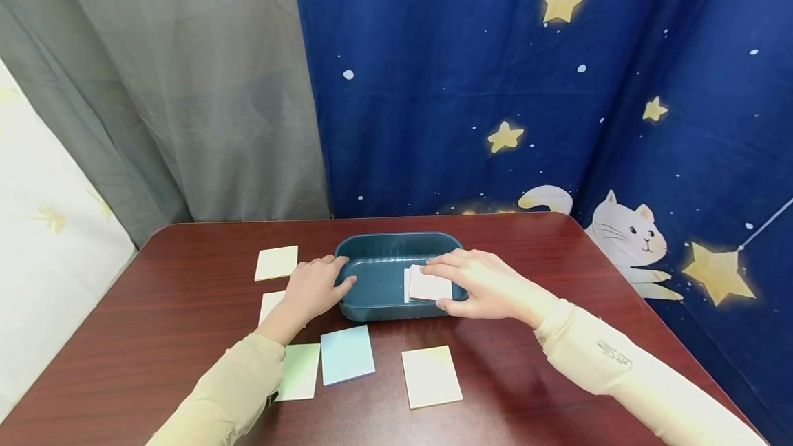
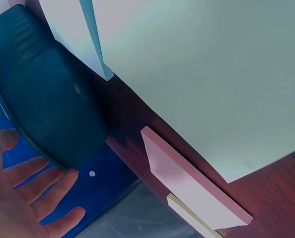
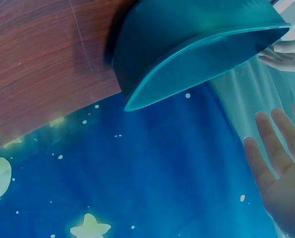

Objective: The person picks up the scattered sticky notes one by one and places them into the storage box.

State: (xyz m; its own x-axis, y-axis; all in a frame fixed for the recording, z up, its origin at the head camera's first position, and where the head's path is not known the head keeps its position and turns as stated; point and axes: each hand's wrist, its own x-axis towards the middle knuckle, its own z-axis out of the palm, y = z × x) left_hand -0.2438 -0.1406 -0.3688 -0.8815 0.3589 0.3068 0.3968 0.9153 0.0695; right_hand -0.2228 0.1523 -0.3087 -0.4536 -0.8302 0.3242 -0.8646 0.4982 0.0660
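Note:
A dark teal rectangular bin (image 1: 372, 281) with rounded corners stands on the table, with a few white sticky note pads (image 1: 431, 286) lying inside toward its right end. My left hand (image 1: 317, 286) rests at the bin's left rim, fingertips and thumb at the edge; the left wrist view shows its fingers spread. Over the right end, my right hand (image 1: 486, 284) hovers with fingers extended above the pads. In the right wrist view the right hand (image 3: 286, 168) appears with straight, spread fingers and no pad visible in it; contact with the pads cannot be told.
On the reddish-brown table (image 1: 520, 377) lie a cream pad (image 1: 276, 263), a pink-edged pad (image 2: 192, 186) partly behind my left wrist, a green pad (image 1: 300, 372), a light blue pad (image 1: 347, 355) and a pale yellow pad (image 1: 431, 376). Curtains hang behind the table.

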